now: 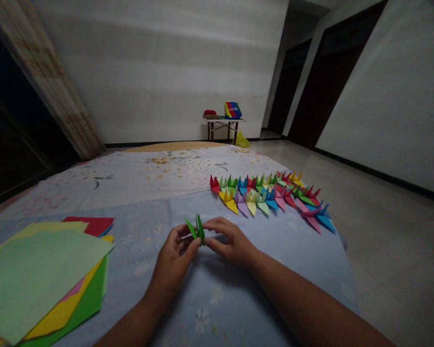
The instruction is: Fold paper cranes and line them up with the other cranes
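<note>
A small folded piece of green paper (pixel 196 228) stands up between my two hands, just above a pale blue flowered cloth (pixel 217 294). My left hand (pixel 175 255) pinches its lower left side. My right hand (pixel 229 241) pinches its lower right side, fingers curled around it. To the upper right lies a row of several finished paper cranes (pixel 271 197) in red, green, blue, yellow, pink and purple.
A stack of coloured paper sheets (pixel 39 274) lies at the near left, light green on top. A second white flowered cloth (pixel 141 176) lies farther back. A small table (pixel 222 124) with objects stands by the far wall. Bare tiled floor (pixel 383 241) stretches to the right.
</note>
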### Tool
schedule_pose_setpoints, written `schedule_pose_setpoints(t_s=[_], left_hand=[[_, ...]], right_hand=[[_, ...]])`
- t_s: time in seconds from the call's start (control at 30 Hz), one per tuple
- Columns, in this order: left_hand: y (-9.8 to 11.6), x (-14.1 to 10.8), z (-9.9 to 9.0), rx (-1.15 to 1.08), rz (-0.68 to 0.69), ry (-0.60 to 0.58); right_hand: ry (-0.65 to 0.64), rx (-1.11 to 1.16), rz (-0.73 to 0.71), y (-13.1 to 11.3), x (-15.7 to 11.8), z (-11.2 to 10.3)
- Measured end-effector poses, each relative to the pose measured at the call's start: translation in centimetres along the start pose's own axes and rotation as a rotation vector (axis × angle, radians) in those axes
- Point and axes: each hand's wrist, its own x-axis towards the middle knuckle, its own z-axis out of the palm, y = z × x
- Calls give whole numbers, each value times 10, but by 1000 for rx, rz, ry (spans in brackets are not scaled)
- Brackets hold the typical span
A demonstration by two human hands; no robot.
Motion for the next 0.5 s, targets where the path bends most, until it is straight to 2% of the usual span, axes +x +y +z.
schedule_pose_setpoints(t_s=[0.5], left_hand=[[9,-1,6,-173,-104,-60]], right_hand=[[34,58,77,7,0,4]])
